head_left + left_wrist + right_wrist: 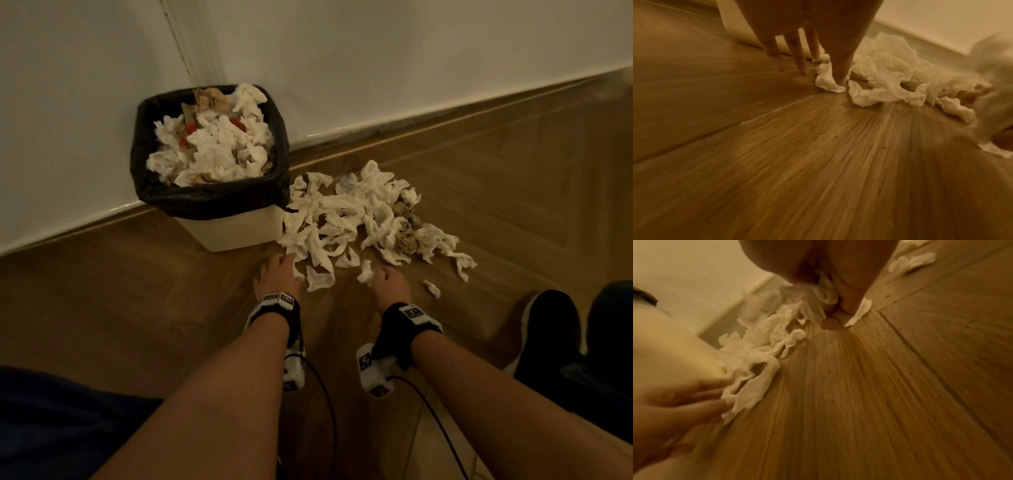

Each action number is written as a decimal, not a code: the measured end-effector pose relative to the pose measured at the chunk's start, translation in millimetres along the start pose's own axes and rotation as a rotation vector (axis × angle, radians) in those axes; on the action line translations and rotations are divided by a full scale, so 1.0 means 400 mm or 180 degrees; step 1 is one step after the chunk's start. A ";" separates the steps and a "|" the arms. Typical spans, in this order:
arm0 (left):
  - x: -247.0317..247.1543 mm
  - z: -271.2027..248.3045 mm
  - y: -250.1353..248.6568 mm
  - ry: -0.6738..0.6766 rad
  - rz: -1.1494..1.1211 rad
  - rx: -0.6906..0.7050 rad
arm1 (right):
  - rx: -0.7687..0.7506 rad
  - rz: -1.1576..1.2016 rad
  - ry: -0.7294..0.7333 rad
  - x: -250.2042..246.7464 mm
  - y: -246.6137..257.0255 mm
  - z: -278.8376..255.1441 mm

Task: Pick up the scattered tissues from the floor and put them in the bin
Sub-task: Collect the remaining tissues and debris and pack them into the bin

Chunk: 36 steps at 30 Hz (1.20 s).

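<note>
Wooden floor (513,164) beside the wall carries the tissues (356,216), heaped just right of the bin (236,233). Left hand (277,274), fingers straight, touches the heap's edge; right hand (390,279) pinches tissue. With the bin already brimming, added tissues may spill back out.

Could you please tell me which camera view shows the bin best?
The head view: the bin shows whole, black liner heaped with tissues, standing in the wall corner. The left wrist view catches only a strip of its pale wall behind the fingers; the right wrist view shows a blurred pale side at left.
</note>
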<state>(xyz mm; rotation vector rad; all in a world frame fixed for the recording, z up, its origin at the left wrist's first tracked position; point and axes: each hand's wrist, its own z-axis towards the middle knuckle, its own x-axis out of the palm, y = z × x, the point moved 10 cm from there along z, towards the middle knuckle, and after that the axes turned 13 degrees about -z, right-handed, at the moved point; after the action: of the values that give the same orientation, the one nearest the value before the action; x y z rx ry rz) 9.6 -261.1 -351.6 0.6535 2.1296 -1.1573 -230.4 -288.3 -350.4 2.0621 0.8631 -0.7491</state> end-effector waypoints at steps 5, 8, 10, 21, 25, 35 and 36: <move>0.011 0.026 0.004 0.0338 -0.0129 -0.0111 | 0.0155 0.0357 0.0123 0.007 -0.027 0.006; 0.003 0.020 -0.001 0.0184 -0.0092 -0.0073 | 0.0255 0.0625 0.0182 0.008 -0.046 0.007; -0.007 0.010 -0.010 0.0015 -0.0162 0.0022 | 0.0388 0.0890 0.0271 0.008 -0.057 0.006; -0.007 -0.020 -0.051 0.0089 -0.0923 -0.0072 | 0.0822 0.2809 0.0938 0.002 -0.070 -0.080; 0.006 -0.018 -0.074 0.0187 -0.1107 -0.0184 | 0.0932 0.3266 0.1240 -0.030 -0.067 -0.126; -0.060 -0.079 -0.148 0.0390 -0.0869 -0.0052 | 0.0559 0.3163 0.1031 -0.114 -0.008 -0.169; -0.066 -0.092 -0.161 0.0408 -0.0788 -0.0003 | 0.0489 0.3139 0.1028 -0.122 -0.003 -0.174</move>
<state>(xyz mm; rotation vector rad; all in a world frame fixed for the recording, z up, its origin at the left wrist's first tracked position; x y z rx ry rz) -26.1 -264.7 -281.6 0.4843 2.3714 -1.2735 -245.5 -246.6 -278.0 2.4062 -0.1298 0.0659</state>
